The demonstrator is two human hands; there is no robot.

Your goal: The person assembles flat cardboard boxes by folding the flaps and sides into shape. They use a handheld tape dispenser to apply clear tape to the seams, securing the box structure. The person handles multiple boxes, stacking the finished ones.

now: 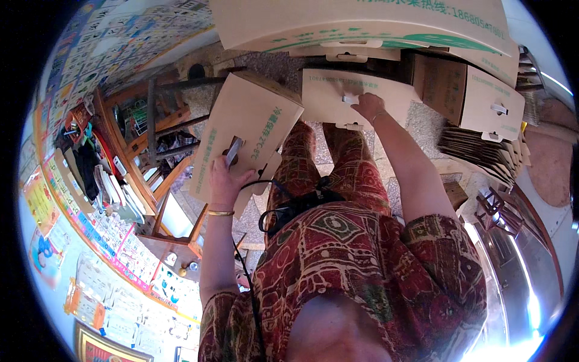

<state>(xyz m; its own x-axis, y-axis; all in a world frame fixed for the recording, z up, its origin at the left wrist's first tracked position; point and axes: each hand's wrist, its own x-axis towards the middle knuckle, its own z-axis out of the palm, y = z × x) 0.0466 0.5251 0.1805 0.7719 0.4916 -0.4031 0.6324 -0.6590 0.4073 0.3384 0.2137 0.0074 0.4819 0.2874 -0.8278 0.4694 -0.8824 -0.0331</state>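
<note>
At my left side a brown cardboard box [256, 111] with green print stands tilted next to my left leg. My left hand [226, 183] is closed at its handle cutout, by a raised flap, with the thumb apart on the cardboard. Ahead of my legs is a second cardboard box [325, 99], also with green print. My right arm reaches out to it, and my right hand [369, 107] is closed at its handle cutout. Some fingertips of both hands are hidden at the cutouts.
A large cardboard box [368, 27] fills the far side. More boxes stand at the right, one box [491, 102] above a stack of flattened cardboard [476, 151]. On the left are a wooden shelf [129, 151] with books and a dark-framed stool [181, 87]. A black cable [244, 265] hangs by my left arm.
</note>
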